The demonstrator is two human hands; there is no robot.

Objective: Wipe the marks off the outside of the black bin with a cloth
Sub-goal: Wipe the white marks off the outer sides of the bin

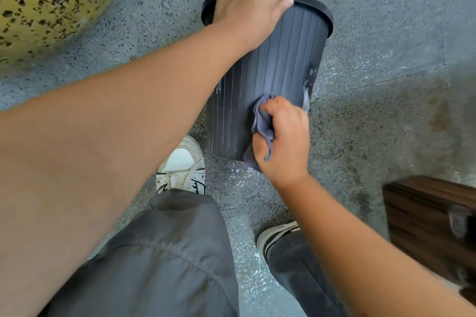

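Ribbed matt plastic bin [278,64], soft cloth [262,123]

Grey speckled floor [386,20]; dark wood furniture [432,224] at rt.

A black ribbed bin [278,59] bears pale grey smears; the cloth [262,123] is mauve-grey, the floor [386,33] speckled grey, the shoe [181,165] white.

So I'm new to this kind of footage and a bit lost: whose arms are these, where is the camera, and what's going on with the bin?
The camera sits on a person's head, looking down at their own arms and shoes. The left hand grips the rim of a ribbed black bin, tilting it on the speckled floor. The right hand presses a bunched grey cloth against the bin's lower side. Pale marks show on its right edge.
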